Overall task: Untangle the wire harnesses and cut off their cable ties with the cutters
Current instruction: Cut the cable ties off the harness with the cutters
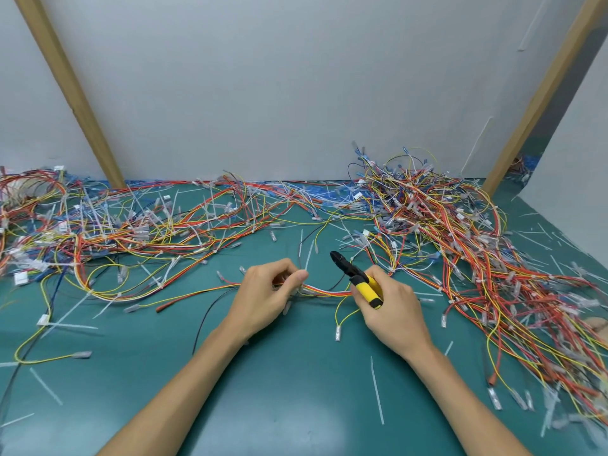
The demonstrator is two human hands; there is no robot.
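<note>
The step in hand looks like a cut about to be made. One harness [325, 292], a slim bundle of red, orange and yellow wires, runs across the green worktop [296, 390] just below the cutters [357, 278]. The left hand [266, 291], to the left of the cutters, pinches that harness between its thumb and curled fingers. A pale cable tie [308, 258] seems to rise from the pinched spot, between that hand and the cutters' black nose. The right hand [391, 307] is wrapped round the yellow handles. The nose points up and to the left, apart from the tie and not yet on it. Whether the jaws stand apart or closed is too small to tell.

By my judgement, the next move calls for the nose to swing down and left to the band where it circles the wires. The jaws should bite the plastic only, so no insulation is nicked. The left fingertips sit close to that spot, so the bundle needs holding steady.

No bin, tray or box shows in view. Cut strips lie loose on the worktop, one long tie strip [376, 390] below the cutters, nearer the person. A tangled heap [460, 232] sits to the right of the cutters, and a flatter wire spread [98, 232] lies well to their left.
</note>
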